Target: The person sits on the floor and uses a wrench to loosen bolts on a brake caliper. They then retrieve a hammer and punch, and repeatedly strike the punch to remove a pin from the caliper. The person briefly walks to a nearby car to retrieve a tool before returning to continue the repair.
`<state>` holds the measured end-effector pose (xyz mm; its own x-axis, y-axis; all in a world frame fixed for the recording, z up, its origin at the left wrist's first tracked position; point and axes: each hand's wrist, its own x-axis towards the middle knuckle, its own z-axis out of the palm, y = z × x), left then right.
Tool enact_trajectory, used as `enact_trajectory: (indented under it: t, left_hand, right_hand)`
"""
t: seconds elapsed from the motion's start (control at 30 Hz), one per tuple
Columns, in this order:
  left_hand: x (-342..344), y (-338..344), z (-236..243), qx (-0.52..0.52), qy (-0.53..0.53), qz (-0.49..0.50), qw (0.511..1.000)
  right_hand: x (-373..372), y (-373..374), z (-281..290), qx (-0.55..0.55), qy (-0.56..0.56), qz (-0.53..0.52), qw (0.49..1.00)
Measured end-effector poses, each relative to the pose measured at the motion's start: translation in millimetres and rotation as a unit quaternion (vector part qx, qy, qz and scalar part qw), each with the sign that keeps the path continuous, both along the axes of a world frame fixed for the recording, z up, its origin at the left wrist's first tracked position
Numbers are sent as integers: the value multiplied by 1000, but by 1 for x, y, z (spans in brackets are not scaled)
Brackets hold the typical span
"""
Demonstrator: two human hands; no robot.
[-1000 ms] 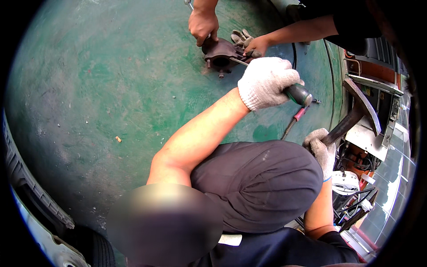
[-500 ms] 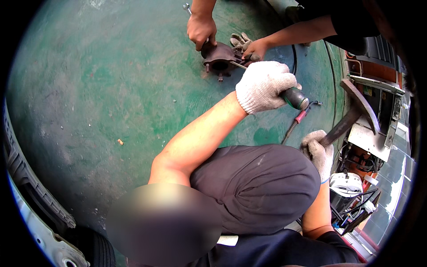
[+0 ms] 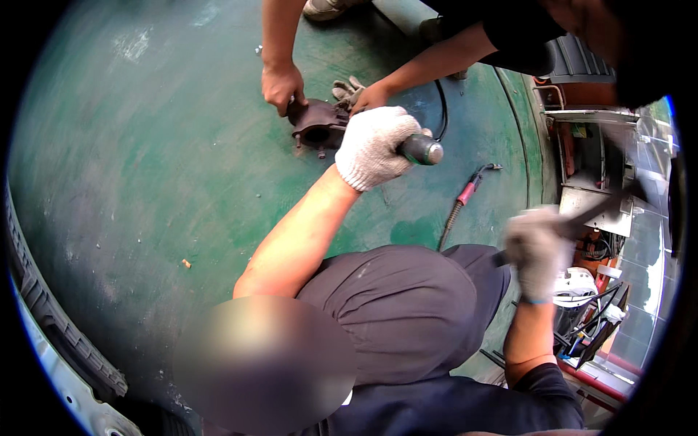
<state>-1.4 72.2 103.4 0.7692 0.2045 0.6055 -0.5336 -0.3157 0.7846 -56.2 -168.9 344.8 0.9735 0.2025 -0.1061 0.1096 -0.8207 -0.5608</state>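
Note:
My left hand (image 3: 374,149), in a white knit glove, is closed around the dark green handle of a screwdriver (image 3: 422,150) with a metal end cap. Its blade is hidden behind the glove, which is beside a rusty flanged metal part (image 3: 314,115) on the floor. Out to the right, my gloved right hand (image 3: 536,251) grips a hammer (image 3: 592,212) by its handle; motion smears both. A co-worker's hand (image 3: 282,89) presses on the rusty part's left side. The other co-worker hand (image 3: 372,97) is at its right, against a grey work glove (image 3: 346,90).
A welding torch (image 3: 467,192) with a red handle and coiled hose lies on the green floor (image 3: 160,196). A black cable (image 3: 442,109) runs beyond my left hand. A metal cabinet (image 3: 592,207) and cluttered equipment stand at right. Vehicle panels (image 3: 62,320) line the left edge.
My right hand has swung the hammer outward to the right, its head now blurred. My left hand keeps the screwdriver at the rusty part. The whole view has shifted somewhat.

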Motion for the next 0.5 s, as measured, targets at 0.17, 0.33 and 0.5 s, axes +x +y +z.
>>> enact_trajectory:
  t: [0.17,0.33,0.5]
  left_hand:
    - [4,-11,13,-25,-15,-10,1000]
    - [3,1,9,-7,-11,4,1000]
    - [7,-8,8,-46,-1,3,999]
  right_hand:
    - [-20,-6,-20,454,25,-32,890]
    - [-19,19,-49,66,230,-175,955]
    - [5,4,70,295,133,110,940]
